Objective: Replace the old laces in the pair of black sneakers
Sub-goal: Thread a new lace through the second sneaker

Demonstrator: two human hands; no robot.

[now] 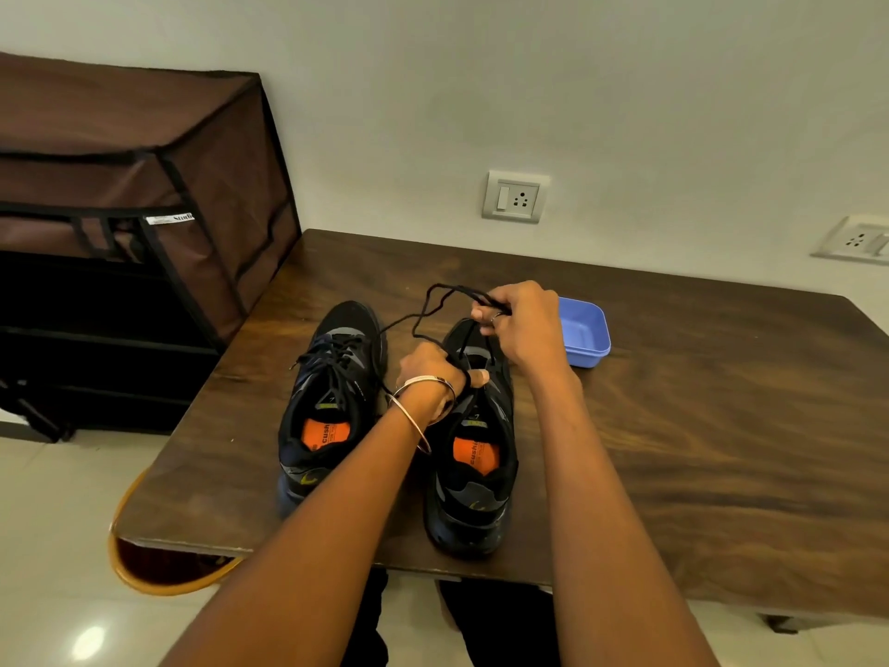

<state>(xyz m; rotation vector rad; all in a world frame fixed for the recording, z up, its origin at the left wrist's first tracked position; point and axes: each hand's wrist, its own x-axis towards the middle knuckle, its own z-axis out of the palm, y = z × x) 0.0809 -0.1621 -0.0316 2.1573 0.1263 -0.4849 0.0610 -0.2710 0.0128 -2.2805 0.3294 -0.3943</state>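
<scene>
Two black sneakers sit side by side on the dark wooden table (697, 426), the left sneaker (332, 406) fully laced and the right sneaker (474, 454) under both hands. The left hand (430, 373) has its fingers curled around a black lace (435, 300) right over that shoe's tongue. The right hand (522, 320) pinches the same lace higher up, so it loops loosely between them, with a blue plastic tub (584, 337) just behind.

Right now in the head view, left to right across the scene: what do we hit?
Brown fabric cabinet → left sneaker → left hand → right sneaker → right hand holding the black lace → blue tray.
</scene>
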